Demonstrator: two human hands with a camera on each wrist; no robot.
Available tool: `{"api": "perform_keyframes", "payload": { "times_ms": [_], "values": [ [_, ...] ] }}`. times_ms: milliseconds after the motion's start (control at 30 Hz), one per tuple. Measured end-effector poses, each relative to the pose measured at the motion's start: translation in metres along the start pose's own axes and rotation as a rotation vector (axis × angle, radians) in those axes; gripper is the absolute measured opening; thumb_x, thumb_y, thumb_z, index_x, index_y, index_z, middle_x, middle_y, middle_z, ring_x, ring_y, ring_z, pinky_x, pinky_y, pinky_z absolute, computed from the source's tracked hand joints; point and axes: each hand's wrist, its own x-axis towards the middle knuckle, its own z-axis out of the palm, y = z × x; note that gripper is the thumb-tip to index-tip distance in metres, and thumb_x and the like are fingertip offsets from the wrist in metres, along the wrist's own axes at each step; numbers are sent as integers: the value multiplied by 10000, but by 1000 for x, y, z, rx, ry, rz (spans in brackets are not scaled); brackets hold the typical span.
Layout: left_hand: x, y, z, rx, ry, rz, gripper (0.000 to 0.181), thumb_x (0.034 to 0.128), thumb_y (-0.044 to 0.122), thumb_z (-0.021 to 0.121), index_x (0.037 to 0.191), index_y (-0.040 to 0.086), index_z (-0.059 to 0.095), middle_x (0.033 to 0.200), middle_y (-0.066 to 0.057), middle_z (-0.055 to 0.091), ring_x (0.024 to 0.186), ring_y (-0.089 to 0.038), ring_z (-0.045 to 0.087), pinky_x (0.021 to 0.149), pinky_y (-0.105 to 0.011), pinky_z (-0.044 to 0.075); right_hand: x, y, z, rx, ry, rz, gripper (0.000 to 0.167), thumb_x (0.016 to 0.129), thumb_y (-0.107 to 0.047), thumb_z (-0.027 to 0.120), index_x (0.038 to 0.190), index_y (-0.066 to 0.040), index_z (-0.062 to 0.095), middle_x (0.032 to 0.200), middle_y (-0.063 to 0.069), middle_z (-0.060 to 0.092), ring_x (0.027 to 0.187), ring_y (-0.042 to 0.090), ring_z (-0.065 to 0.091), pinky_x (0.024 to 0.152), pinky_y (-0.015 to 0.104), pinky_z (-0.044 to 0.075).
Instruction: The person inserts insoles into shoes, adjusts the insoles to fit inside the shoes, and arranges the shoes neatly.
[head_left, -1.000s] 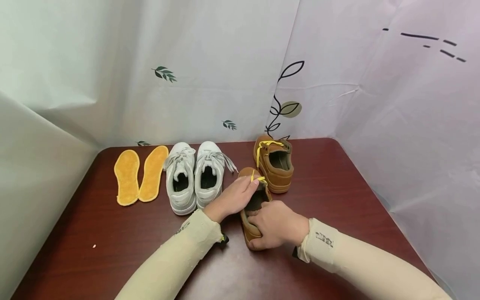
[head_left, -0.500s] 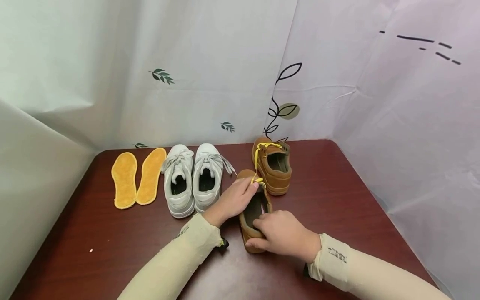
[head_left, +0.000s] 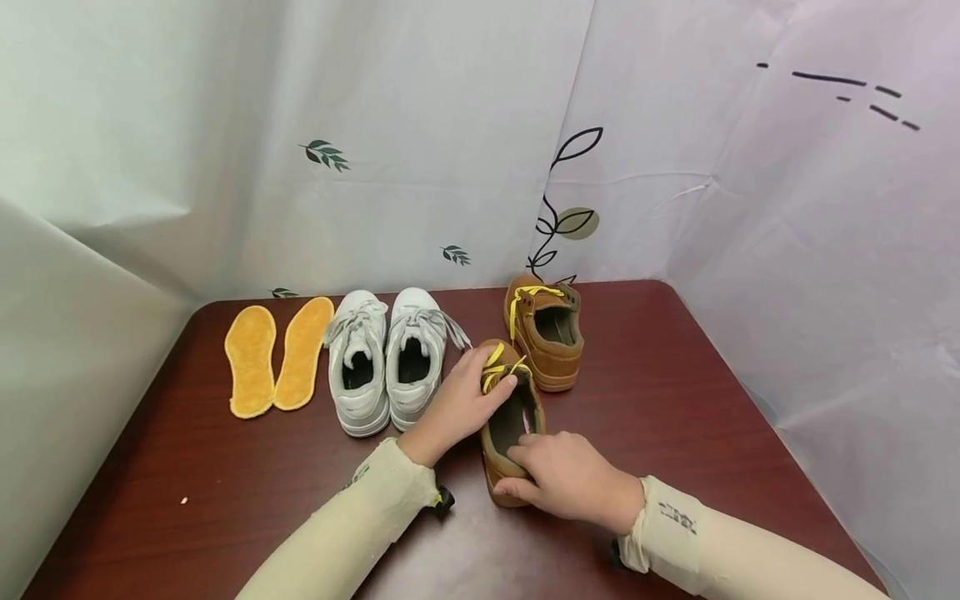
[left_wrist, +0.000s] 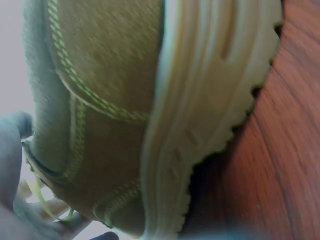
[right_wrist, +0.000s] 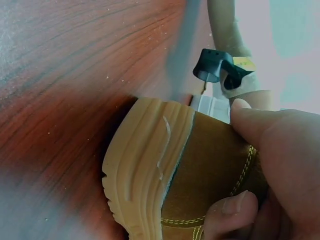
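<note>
Between both hands, the brown shoe is resting on the table; the left hand is gripping its front, the right hand pinching its heel. I am judging this as heel-handling, calling for steady holds next.

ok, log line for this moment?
left hand: holds front of near brown shoe | right hand: grips its heel | far brown shoe: beyond | white shoes, yellow insoles: to the left

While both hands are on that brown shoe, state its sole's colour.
Tan; the sole shows best in the right wrist view.
</note>
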Motion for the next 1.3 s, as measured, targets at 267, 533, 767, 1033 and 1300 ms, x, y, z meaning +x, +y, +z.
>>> {"api": "perform_keyframes", "payload": {
  "times_ms": [267,533,767,1033,1300],
  "values": [
    [4,13,-7,186,87,66,301,953,347,638,1195,174,680,1136,19,677,1015,-157,639,868,-376,524,0,1,3,1,4,8,383,939,-562,605,704,-274,513,701,-138,457,475,29,369,445,264,364],
    [12,24,-12,124,54,218,144,979,243,633,1079,210,732,1099,67,685,1064,-111,628,937,-329,506,1,2,5,1,5,4,384,942,-559,604,702,-277,504,698,-141,441,472,19,343,440,241,340],
    [16,22,-8,210,26,268,127,961,239,664,1047,199,748,1093,45,690,1073,-143,639,957,-353,499,0,3,6,-5,25,-1,403,938,-554,613,680,-275,480,689,-137,437,467,13,334,424,226,318],
    [14,19,-10,106,1,167,213,984,308,628,1155,210,709,1198,45,666,1156,-129,610,997,-360,485,-1,3,6,1,27,3,408,943,-561,601,681,-272,487,687,-137,428,465,15,329,427,232,313],
    [-7,4,-3,-159,84,-107,383,1066,303,460,1364,96,582,1364,-115,572,1279,-266,531,1051,-486,428,-3,3,8,6,68,-8,393,922,-556,632,683,-281,485,699,-147,416,491,0,323,446,242,324]
  ]
}}
